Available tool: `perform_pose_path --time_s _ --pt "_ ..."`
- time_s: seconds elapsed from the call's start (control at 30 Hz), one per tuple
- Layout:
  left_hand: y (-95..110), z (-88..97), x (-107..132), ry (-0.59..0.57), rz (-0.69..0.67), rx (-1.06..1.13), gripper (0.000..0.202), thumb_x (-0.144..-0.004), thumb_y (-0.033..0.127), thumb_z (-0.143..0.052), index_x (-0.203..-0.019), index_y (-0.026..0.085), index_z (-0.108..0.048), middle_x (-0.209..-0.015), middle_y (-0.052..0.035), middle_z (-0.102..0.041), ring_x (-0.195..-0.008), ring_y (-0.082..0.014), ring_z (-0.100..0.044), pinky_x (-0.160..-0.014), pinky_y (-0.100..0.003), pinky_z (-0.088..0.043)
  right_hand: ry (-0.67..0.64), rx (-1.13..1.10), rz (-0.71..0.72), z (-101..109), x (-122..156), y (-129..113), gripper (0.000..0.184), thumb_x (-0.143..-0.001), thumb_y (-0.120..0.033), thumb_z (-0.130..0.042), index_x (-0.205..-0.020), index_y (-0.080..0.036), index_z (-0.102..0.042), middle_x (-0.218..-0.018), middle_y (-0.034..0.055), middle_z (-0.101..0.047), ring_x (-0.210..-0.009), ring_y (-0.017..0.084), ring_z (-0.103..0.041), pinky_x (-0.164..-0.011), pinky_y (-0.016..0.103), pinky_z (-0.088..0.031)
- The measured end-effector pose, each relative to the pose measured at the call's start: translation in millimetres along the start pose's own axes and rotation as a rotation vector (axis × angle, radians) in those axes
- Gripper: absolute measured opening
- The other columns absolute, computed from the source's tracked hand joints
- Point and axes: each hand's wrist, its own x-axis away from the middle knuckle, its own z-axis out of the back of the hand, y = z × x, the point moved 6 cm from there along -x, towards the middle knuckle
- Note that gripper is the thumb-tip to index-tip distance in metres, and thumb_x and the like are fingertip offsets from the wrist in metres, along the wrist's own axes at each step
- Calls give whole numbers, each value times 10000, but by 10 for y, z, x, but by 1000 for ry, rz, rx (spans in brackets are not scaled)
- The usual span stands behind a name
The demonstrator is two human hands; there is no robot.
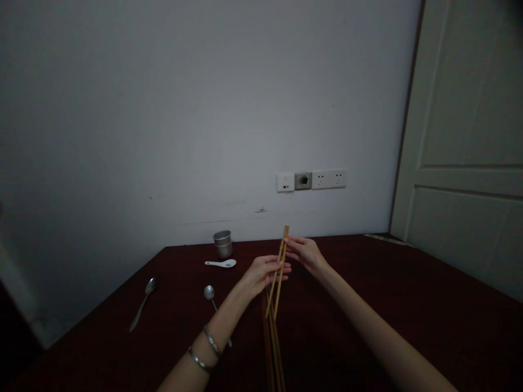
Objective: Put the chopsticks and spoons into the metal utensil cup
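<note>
A pair of light wooden chopsticks [279,283] is held up above the table, their upper ends together and their lower ends slightly apart. My left hand [265,272] closes around them near the middle, thumb across the front and fingers behind. Near the upper ends, my right hand [303,251] pinches the same pair between thumb and fingers. Below them, several more chopsticks [274,348] lie lengthwise on the table, running toward the bottom edge of the view. A metal spoon [209,293] lies beside my left forearm, which hides part of its handle.
On the dark red table [351,305], a metal cup [223,244] stands near the wall. A white soup spoon [221,263] lies before it, and another metal spoon [143,305] lies farther left. Sockets [329,179] are on the wall; a pale door [466,136] is at right.
</note>
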Motion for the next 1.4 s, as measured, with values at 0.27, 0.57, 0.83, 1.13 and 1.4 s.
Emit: perform_pose_path --time_s 0.27,0.57,0.83,1.13,1.4 --pt "22 -67 95 -80 66 -185 244 -695 188 -664 -897 61 -610 -899 -153 -653 -747 -185 -648 -699 -310 -514 36 66 -37 -55 62 6 214 -596 -177 -737 -762 -108 -620 -656 39 -653 -560 119 -607 -528 238 -545" --pt "28 -61 106 -124 79 -349 293 -640 279 -706 -840 85 -614 -839 -119 -670 -722 -178 -650 -698 -303 -476 31 123 -47 -69 72 33 229 -554 -174 -765 -730 -95 -642 -619 24 -633 -540 108 -591 -503 229 -538" --pt "0 -74 120 -156 102 -399 303 -614 332 -717 -771 91 -623 -828 -113 -672 -724 -179 -646 -659 -281 -458 35 138 -67 -62 60 94 199 -568 -154 -754 -722 -93 -645 -630 20 -630 -547 103 -587 -505 225 -538" --pt "-24 -50 107 -170 115 -432 289 -620 336 -713 -745 87 -640 -829 -117 -675 -729 -170 -644 -645 -258 -461 31 131 -92 -50 62 125 179 -583 -136 -745 -724 -92 -645 -633 26 -636 -552 102 -595 -521 208 -533" --pt "-48 -56 103 -179 118 -410 298 -606 328 -722 -758 84 -642 -824 -119 -677 -724 -176 -646 -670 -282 -472 37 128 -94 -47 68 113 158 -588 -135 -737 -710 -89 -648 -628 25 -631 -563 98 -589 -527 207 -529"
